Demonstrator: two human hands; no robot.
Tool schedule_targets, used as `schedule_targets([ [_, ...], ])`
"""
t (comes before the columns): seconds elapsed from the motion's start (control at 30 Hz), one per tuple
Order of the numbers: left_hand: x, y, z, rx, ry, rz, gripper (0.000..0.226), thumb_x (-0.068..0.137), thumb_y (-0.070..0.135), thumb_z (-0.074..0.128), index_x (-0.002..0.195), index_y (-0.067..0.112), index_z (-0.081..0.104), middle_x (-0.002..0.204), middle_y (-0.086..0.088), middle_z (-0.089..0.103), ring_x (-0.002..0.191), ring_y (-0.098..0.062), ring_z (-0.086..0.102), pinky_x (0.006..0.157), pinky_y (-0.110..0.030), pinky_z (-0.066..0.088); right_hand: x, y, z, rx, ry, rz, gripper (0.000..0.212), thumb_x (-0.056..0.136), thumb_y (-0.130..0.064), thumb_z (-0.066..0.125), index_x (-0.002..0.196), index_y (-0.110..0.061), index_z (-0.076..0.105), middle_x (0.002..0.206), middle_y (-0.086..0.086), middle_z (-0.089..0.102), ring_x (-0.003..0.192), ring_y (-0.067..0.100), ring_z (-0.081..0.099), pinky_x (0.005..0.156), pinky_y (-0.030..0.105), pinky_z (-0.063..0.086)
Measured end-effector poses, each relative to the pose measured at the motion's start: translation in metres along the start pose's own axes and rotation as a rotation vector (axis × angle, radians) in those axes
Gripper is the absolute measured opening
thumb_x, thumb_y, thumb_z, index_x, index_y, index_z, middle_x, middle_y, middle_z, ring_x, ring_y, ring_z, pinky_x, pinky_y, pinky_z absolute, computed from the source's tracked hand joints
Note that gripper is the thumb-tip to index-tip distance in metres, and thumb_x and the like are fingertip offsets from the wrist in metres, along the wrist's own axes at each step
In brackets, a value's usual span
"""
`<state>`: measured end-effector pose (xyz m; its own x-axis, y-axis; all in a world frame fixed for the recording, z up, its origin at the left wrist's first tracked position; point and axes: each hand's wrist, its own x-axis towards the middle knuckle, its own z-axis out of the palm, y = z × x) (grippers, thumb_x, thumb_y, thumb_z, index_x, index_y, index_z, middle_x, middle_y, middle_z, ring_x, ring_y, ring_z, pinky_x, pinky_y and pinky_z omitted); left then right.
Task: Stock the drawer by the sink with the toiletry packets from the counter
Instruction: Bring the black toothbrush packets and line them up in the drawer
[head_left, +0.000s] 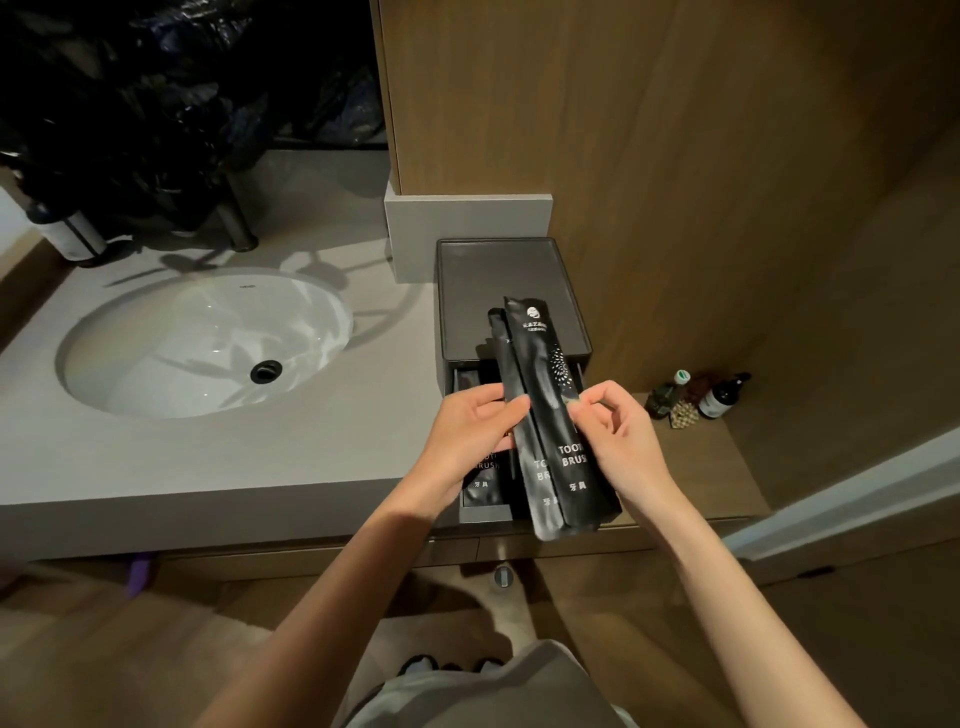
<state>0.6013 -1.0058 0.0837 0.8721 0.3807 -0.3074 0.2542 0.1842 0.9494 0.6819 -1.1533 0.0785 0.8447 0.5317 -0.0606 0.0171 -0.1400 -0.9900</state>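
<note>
Two long black toothbrush packets (550, 410) are held upright, one overlapping the other, above the pulled-out drawer (485, 512) of a dark box (511, 291) on the counter right of the sink. My left hand (475, 431) grips their left edge. My right hand (618, 436) pinches the right edge of the front packet with thumb and forefinger. Another black toothbrush packet (483, 480) lies inside the drawer, partly hidden by my left hand and the held packets.
A white oval sink (202, 345) is set in the grey counter (234, 457) to the left, with a tap and a bottle (78, 236) behind it. Small bottles (719, 397) stand on a lower wooden ledge at the right. A wooden wall rises behind the box.
</note>
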Motion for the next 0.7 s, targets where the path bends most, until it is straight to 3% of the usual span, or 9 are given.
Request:
schedule_targets([
  [0.1,0.002,-0.007,-0.01,-0.063,0.03,-0.089,0.026,0.089,0.016,0.065,0.113,0.01,0.067,0.098,-0.004,0.075,0.088,-0.011,0.072,0.076,-0.021,0.057,0.0,-0.001,0.005,-0.102,-0.051,-0.045,0.012,0.093,-0.007,0.055,0.083,-0.001,0.051,0.061,-0.002,0.051,0.054,0.004,0.046,0.055,0.014,0.039],
  [0.17,0.002,-0.012,-0.021,-0.027,0.079,-0.111,0.023,0.088,0.018,0.066,0.11,0.015,0.067,0.094,0.003,0.074,0.081,-0.001,0.07,0.068,-0.015,0.055,0.0,-0.001,0.003,-0.13,-0.062,-0.035,0.012,0.093,-0.007,0.055,0.082,-0.005,0.052,0.058,-0.011,0.051,0.053,0.001,0.046,0.054,0.011,0.039],
  [0.23,0.002,-0.018,-0.033,0.0,0.132,-0.128,0.03,0.086,0.023,0.068,0.115,0.016,0.065,0.101,0.002,0.073,0.091,-0.004,0.069,0.08,-0.021,0.055,-0.001,-0.001,-0.005,-0.137,-0.051,-0.004,0.014,0.094,-0.01,0.054,0.081,-0.008,0.051,0.053,-0.009,0.046,0.051,0.007,0.042,0.053,0.014,0.038],
  [0.3,0.001,-0.021,-0.046,-0.001,0.187,-0.132,0.032,0.087,0.02,0.067,0.117,0.011,0.065,0.106,-0.004,0.073,0.097,-0.014,0.069,0.091,-0.031,0.053,-0.001,0.0,-0.016,-0.133,-0.045,0.051,0.015,0.094,-0.014,0.054,0.08,-0.011,0.051,0.06,0.009,0.041,0.057,0.019,0.037,0.056,0.021,0.036],
  [0.37,0.0,-0.023,-0.059,-0.029,0.22,-0.125,0.022,0.09,0.014,0.062,0.111,0.011,0.067,0.097,-0.004,0.075,0.087,-0.013,0.071,0.083,-0.025,0.056,-0.002,0.002,-0.027,-0.119,-0.055,0.166,0.016,0.094,-0.015,0.055,0.079,-0.013,0.052,0.066,0.012,0.045,0.061,0.021,0.042,0.061,0.029,0.037],
  [0.47,-0.001,-0.023,-0.071,-0.062,0.239,-0.125,0.018,0.093,0.014,0.057,0.109,0.014,0.066,0.089,0.002,0.074,0.071,-0.005,0.07,0.061,-0.014,0.053,-0.007,0.008,-0.034,-0.149,-0.115,0.344,0.017,0.092,-0.012,0.057,0.076,-0.014,0.053,0.069,0.009,0.056,0.064,0.02,0.052,0.061,0.03,0.04],
  [0.53,0.0,-0.023,-0.077,-0.066,0.253,-0.123,0.02,0.094,0.017,0.057,0.111,0.015,0.066,0.087,0.002,0.075,0.075,-0.011,0.068,0.068,-0.019,0.051,-0.008,0.014,-0.031,-0.169,-0.126,0.415,0.017,0.091,-0.01,0.058,0.076,-0.014,0.053,0.074,0.011,0.057,0.065,0.021,0.053,0.06,0.029,0.04],
  [0.6,0.001,-0.024,-0.08,-0.054,0.263,-0.127,0.022,0.094,0.02,0.057,0.114,0.016,0.066,0.088,0.001,0.076,0.086,-0.023,0.062,0.081,-0.034,0.046,-0.005,0.018,-0.023,-0.162,-0.083,0.441,0.017,0.092,-0.009,0.056,0.077,-0.014,0.051,0.074,0.009,0.057,0.062,0.018,0.054,0.057,0.027,0.042],
  [0.7,0.001,-0.023,-0.081,-0.041,0.249,-0.138,0.02,0.094,0.021,0.057,0.111,0.019,0.067,0.092,0.0,0.077,0.092,-0.023,0.065,0.098,-0.046,0.045,0.008,0.025,-0.004,-0.158,-0.018,0.428,0.012,0.094,-0.009,0.053,0.083,-0.013,0.048,0.076,0.008,0.056,0.067,0.019,0.055,0.062,0.03,0.045],
])
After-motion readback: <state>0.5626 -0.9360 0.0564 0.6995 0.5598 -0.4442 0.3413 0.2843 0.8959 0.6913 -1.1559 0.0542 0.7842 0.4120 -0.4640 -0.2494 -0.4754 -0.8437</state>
